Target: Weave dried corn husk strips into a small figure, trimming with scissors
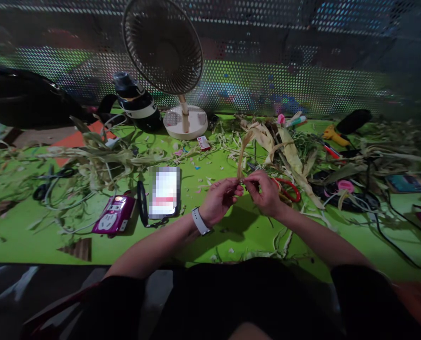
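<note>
A dried husk strip rises from pinched fingertips above the green counter. The left hand and right hand both close on its lower end; keeping the pinches close together likely steadies it. Red-handled scissors lie just beside the right hand.

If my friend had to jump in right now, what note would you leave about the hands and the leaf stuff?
Left hand and right hand: both pinch the lower end of one dried leaf strip, which stands up between them.
Nearby: red scissors lie on the green table just right of the hands; a pile of dried leaves sits behind them; a phone lies to the left.
Done: cannot tell.
Left: the strip is in hand, not set down.
</note>
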Tool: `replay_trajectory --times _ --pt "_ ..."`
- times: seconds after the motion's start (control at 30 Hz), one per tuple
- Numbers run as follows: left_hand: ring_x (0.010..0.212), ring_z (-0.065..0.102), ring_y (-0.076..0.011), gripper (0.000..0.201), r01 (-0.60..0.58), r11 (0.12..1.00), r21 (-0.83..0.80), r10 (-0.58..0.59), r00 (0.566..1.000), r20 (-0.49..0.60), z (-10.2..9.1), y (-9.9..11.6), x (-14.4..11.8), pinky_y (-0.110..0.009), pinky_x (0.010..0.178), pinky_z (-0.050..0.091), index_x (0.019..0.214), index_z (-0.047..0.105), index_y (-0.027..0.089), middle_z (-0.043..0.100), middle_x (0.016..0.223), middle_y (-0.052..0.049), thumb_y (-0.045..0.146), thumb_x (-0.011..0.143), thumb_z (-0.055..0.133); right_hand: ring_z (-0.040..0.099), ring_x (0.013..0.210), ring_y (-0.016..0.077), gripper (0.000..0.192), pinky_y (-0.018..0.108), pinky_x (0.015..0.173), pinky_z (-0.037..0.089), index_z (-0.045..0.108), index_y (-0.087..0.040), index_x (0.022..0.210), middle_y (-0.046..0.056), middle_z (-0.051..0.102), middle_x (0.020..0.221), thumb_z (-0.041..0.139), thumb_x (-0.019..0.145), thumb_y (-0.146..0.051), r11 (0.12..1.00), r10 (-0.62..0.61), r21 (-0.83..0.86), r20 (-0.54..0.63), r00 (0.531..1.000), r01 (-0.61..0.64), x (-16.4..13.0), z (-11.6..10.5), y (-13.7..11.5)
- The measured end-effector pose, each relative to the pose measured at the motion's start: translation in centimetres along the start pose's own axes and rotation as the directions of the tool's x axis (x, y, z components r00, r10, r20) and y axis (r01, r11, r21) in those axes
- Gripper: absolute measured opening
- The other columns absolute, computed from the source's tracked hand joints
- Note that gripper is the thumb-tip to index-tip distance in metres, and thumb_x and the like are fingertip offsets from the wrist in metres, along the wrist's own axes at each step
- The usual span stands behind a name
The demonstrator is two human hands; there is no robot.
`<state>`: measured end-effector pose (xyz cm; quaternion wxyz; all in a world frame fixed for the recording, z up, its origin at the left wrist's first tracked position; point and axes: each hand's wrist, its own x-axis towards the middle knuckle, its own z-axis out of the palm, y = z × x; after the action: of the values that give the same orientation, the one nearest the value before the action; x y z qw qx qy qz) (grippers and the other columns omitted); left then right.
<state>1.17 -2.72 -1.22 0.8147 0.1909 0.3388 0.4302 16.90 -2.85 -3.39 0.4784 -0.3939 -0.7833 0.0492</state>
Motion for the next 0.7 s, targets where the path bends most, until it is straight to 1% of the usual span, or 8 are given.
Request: replay_trajectory --times 0.07,0.13,0.2,0.27,0.37,0.43,0.6,0.7 --pt "0.049 0.058 -0.0049 0.017 -0.041 0.999 0.030 0.041 0.999 0.002 -0.1 -0.4 0.0 -0.012 0.042 0.039 0.073 0.065 0.012 0.064 0.059 0.001 0.023 0.064 0.072 0.060 0.070 0.0145 0.006 0.027 0.061 0.051 0.052 -0.022 0.094 0.003 0.060 0.080 0.055 0.089 -0.022 0.991 0.130 0.045 -0.006 0.992 -0.129 -0.1 0.2 -0.3" --pt "0.051 0.060 -0.0062 0.019 -0.076 0.994 0.073 0.076 0.997 0.011 -0.4 -0.7 0.1 -0.013 0.043 0.041 0.075 0.065 0.013 0.065 0.061 0.000 0.026 0.064 0.074 0.060 0.067 0.0142 0.017 0.027 0.058 0.051 0.050 -0.022 0.104 0.002 0.060 0.079 0.055 0.089 -0.028 0.963 0.245 0.111 0.008 0.969 -0.245 -0.3 0.3 -0.3" --pt "0.054 0.062 -0.0085 0.023 -0.111 0.986 0.127 0.108 0.994 0.031 -0.7 -1.0 0.2 -0.015 0.044 0.043 0.078 0.065 0.014 0.067 0.064 0.000 0.030 0.064 0.074 0.060 0.066 0.0146 0.030 0.028 0.058 0.051 0.045 -0.022 0.116 0.001 0.060 0.079 0.055 0.089 -0.030 0.939 0.304 0.156 0.044 0.952 -0.307 -0.4 0.3 -0.3" --pt "0.057 0.064 -0.0104 0.026 -0.159 0.964 0.213 0.149 0.987 0.063 -1.0 -1.1 0.4 -0.017 0.046 0.046 0.080 0.065 0.015 0.068 0.067 -0.001 0.033 0.065 0.075 0.059 0.064 0.0144 0.036 0.029 0.058 0.050 0.043 -0.022 0.122 0.001 0.060 0.078 0.054 0.089 -0.030 0.932 0.310 0.170 0.082 0.947 -0.320 -0.3 0.2 -0.2" --pt "0.063 0.066 -0.0124 0.027 -0.247 0.895 0.371 0.215 0.969 0.125 -1.4 -0.8 0.9 -0.019 0.048 0.049 0.081 0.065 0.015 0.068 0.069 -0.001 0.035 0.066 0.076 0.057 0.062 0.0137 0.035 0.028 0.056 0.049 0.045 -0.023 0.121 0.000 0.059 0.076 0.054 0.089 -0.028 0.922 0.310 0.210 0.098 0.946 -0.324 -0.1 -0.1 -0.2" --pt "0.068 0.067 -0.0137 0.028 -0.282 0.857 0.431 0.240 0.959 0.151 -1.5 -0.5 1.1 -0.019 0.049 0.050 0.082 0.066 0.016 0.069 0.073 -0.002 0.037 0.066 0.076 0.058 0.065 0.0139 0.035 0.027 0.057 0.048 0.044 -0.023 0.122 0.001 0.059 0.077 0.054 0.089 -0.027 0.904 0.320 0.254 0.127 0.939 -0.343 0.0 -0.3 -0.2" --pt "0.067 0.066 -0.0125 0.031 -0.259 0.855 0.449 0.220 0.966 0.139 -1.6 0.3 1.3 -0.018 0.048 0.048 0.084 0.068 0.015 0.070 0.077 -0.002 0.035 0.063 0.079 0.059 0.067 0.0134 0.034 0.026 0.058 0.047 0.044 -0.023 0.121 0.000 0.059 0.077 0.054 0.089 -0.028 0.859 0.346 0.319 0.215 0.913 -0.400 0.3 -0.5 0.0" --pt "0.065 0.064 -0.0111 0.030 -0.228 0.877 0.422 0.194 0.973 0.123 -1.5 0.5 1.3 -0.017 0.049 0.047 0.082 0.068 0.015 0.070 0.074 -0.001 0.034 0.061 0.080 0.058 0.067 0.0128 0.027 0.025 0.058 0.045 0.048 -0.022 0.113 -0.001 0.059 0.077 0.055 0.089 -0.033 0.816 0.391 0.353 0.247 0.887 -0.458 0.6 -0.7 0.3"
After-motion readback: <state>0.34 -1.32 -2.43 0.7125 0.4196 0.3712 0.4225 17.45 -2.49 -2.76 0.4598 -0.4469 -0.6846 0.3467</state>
